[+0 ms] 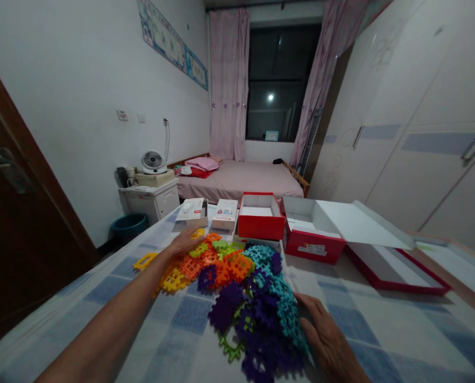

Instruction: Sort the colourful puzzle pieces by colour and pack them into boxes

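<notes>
A wide pile of notched plastic building pieces lies on the checked cloth. The orange pieces and yellow pieces are at its left. Teal pieces and dark purple pieces spread along its right and near side, with a few green pieces among them. My left hand rests at the far left edge of the pile with fingers extended, touching yellow pieces. Beside the teal pieces, my right hand lies along the pile's right edge, fingers stretched out and partly hidden.
Behind the pile stand two small white boxes, an open red box and a larger open crimson box. A shallow crimson lid lies to the right. Beyond the table are a bed and a bedside cabinet.
</notes>
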A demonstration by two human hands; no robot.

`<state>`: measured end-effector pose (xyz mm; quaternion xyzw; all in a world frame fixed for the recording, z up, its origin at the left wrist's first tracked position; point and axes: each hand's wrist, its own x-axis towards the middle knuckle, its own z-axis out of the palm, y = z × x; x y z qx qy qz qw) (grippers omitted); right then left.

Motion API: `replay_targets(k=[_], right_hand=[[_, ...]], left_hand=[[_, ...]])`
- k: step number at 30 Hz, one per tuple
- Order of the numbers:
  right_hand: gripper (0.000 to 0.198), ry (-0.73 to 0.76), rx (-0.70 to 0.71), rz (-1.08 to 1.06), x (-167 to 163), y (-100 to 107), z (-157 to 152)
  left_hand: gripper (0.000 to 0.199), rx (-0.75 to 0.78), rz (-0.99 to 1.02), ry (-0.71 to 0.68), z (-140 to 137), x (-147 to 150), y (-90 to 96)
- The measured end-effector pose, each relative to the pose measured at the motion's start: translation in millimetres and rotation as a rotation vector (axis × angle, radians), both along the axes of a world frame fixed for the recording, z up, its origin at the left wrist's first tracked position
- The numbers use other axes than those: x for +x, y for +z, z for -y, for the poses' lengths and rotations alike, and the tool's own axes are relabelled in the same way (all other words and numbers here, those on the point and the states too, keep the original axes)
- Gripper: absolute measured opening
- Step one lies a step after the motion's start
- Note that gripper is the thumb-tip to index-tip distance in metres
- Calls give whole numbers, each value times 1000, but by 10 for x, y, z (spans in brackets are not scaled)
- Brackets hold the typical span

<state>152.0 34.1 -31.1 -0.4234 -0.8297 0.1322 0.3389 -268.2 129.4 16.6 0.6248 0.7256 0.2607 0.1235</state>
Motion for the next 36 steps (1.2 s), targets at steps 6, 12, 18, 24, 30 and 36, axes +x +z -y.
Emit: replay_targets(k=[6,12,18,24,30,36], right_hand=[[36,-10,30,47,17,-40,-25],[35,-7,0,44,-2,-4,-10],[36,1,-65,-6,-22,-13,8],[36,-37,-165,-54,-46,102,57],[36,-126,-125,-125,-40,63,24],[35,-161,-118,-157,4,48,-4]], left_hand=[[75,4,202,-199,112,337,0],[69,30,354,-229,250,741,102],[62,-12,487,-284,419,1057,192],[57,61,434,-327,487,1418,279],[45,150,180,-408,478,1918,313],[36,219,129,-633,601,2372,430]])
